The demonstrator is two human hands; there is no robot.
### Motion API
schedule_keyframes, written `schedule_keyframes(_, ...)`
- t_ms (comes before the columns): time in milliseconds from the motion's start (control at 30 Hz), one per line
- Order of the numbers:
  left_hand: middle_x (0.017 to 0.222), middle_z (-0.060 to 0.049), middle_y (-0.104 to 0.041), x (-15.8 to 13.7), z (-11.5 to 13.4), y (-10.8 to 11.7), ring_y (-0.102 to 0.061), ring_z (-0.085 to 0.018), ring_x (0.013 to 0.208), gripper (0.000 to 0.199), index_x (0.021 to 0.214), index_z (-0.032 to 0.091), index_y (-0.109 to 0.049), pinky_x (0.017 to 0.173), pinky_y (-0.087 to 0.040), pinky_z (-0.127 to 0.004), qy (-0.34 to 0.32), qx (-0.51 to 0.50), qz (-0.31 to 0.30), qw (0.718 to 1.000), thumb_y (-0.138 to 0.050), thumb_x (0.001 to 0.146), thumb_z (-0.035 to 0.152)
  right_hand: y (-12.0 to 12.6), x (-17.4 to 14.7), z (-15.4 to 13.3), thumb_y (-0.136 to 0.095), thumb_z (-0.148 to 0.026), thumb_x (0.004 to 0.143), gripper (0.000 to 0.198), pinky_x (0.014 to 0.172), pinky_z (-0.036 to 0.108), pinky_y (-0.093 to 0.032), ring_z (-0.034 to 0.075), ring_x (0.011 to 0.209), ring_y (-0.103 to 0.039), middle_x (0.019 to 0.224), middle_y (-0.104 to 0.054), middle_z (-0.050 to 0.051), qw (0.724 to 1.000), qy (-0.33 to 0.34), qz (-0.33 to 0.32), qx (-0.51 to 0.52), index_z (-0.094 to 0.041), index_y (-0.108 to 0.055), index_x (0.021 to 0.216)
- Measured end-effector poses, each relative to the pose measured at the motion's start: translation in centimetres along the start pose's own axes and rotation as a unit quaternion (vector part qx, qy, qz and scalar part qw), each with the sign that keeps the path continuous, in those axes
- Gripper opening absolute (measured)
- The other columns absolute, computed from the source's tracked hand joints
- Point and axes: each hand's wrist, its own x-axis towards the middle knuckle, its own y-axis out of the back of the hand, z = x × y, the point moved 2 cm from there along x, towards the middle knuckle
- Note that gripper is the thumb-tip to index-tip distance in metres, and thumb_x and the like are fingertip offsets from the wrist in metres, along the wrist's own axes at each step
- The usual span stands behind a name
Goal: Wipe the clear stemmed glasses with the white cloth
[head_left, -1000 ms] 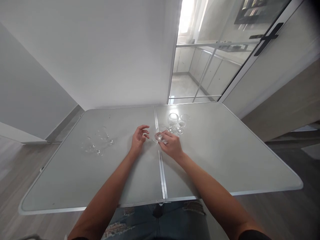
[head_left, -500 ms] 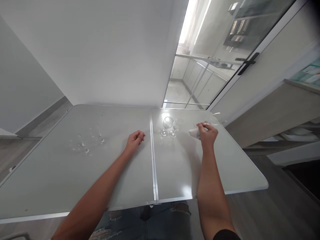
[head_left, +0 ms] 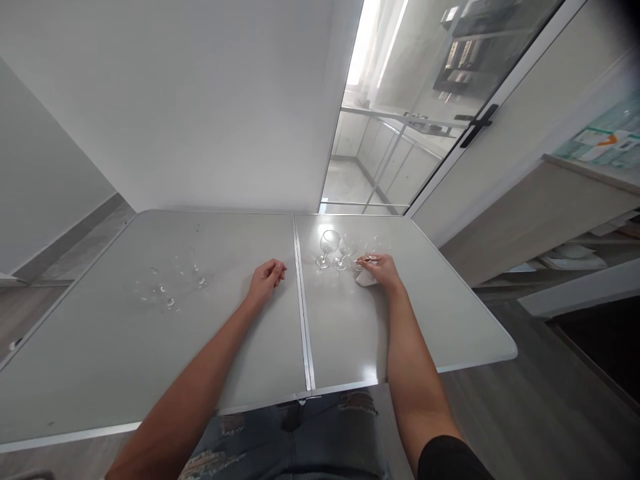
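My right hand [head_left: 383,269] pinches the stem of a clear stemmed glass [head_left: 379,244] over the right half of the table. A crumpled white cloth [head_left: 367,278] shows below its fingers. Just left of that hand, two more stemmed glasses stand upright close together: one glass [head_left: 329,241] and a second glass [head_left: 349,245]. My left hand [head_left: 269,276] rests by the table's centre seam, fingers curled, with nothing visible in it. Farther left are more transparent glasses [head_left: 171,303], faint against the tabletop; their exact number and pose are hard to make out.
The pale table [head_left: 260,360] has a metal seam [head_left: 303,307] down its middle and a metal edge. A white wall [head_left: 225,107] rises behind it. Beyond the right side are a glass sliding door [head_left: 385,127] and a shelf unit [head_left: 540,207] holding packages.
My right hand has moved left with the glass and cloth, bringing the glass beside the two standing ones. My left hand stays by the seam. The view has shifted slightly.
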Motion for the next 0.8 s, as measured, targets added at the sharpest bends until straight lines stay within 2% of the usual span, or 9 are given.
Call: schedule_keyframes(800,0.068,-0.001,-0.058,0.1,0.1,-0.2,-0.042,-0.010,0.053,0.041,0.083,0.018,-0.066,0.048,-0.030,-0.023,0.001,0.012,-0.017,1.000,-0.055,0.094,0.056,-1.3,0.2,-0.4,-0.069,-0.044,0.077,0.026,0.079,0.033,-0.054,0.026,0.083,-0.073,0.085,-0.080,0.007,0.999,0.005,-0.032,-0.025,-0.020,-0.079,0.079)
